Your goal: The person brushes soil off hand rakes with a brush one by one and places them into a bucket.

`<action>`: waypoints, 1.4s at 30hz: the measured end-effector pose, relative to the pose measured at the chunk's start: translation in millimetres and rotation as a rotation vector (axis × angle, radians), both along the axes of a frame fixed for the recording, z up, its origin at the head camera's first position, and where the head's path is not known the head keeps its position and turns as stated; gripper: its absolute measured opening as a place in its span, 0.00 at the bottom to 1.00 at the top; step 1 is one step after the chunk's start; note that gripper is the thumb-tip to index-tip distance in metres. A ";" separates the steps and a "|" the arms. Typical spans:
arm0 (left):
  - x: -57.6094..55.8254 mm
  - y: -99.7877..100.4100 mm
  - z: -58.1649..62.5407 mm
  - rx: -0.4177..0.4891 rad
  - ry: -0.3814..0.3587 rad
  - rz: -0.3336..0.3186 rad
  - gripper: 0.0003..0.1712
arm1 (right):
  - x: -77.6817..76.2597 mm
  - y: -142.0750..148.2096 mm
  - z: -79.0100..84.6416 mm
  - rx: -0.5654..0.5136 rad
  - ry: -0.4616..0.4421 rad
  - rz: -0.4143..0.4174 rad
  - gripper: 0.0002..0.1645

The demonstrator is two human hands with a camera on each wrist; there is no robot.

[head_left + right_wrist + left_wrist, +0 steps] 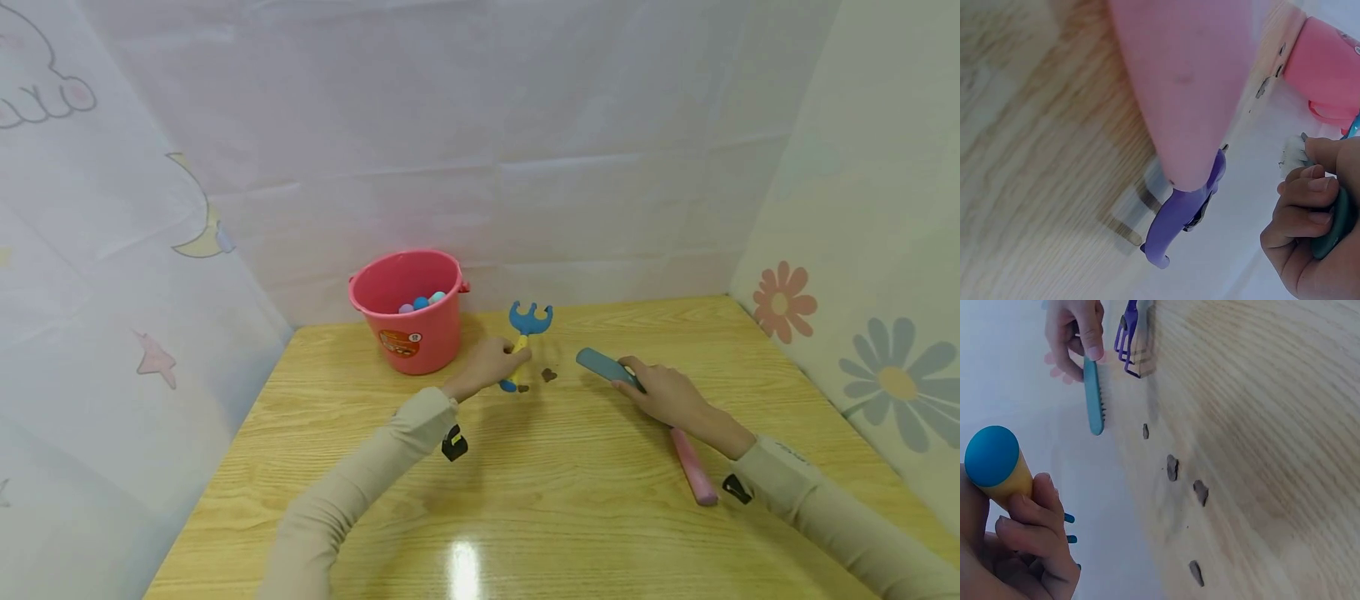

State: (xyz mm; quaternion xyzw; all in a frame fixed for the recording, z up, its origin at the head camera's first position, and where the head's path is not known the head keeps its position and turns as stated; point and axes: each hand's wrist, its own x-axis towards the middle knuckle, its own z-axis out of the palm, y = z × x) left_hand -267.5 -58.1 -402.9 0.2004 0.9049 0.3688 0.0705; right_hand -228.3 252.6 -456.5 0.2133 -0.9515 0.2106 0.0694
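In the head view my left hand [491,367] grips the yellow handle [519,350] of a toy rake with a blue pronged head [530,320], prongs toward the back wall. The handle's blue end cap [992,456] faces the left wrist camera. My right hand [667,400] holds a teal brush [600,367], its white bristles [1294,156] visible in the right wrist view. Near the left hand, several brown crumb-like pieces [1173,467] lie on the wooden table. Beneath my right hand is another rake with a pink handle [694,468] and a purple head [1175,219].
A pink bucket [437,342] stands at the back left of the table [525,517], with several coloured balls [422,303] inside. White printed sheets [600,167] rise behind the table and on both sides.
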 end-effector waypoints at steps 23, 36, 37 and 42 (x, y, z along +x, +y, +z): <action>-6.2 -22.6 79.3 0.000 0.023 0.025 0.27 | 1.1 -2.4 1.1 0.027 -0.006 -0.007 0.28; -14.4 -32.0 108.7 -0.004 -0.020 0.130 0.22 | 3.2 -2.3 1.3 0.027 0.002 0.008 0.27; -14.7 -33.1 110.6 0.000 -0.016 0.128 0.22 | 3.1 -2.2 1.0 0.024 0.002 0.011 0.27; -14.4 -41.2 120.2 0.025 0.007 0.124 0.23 | 0.1 -2.3 -1.0 0.018 0.012 0.025 0.27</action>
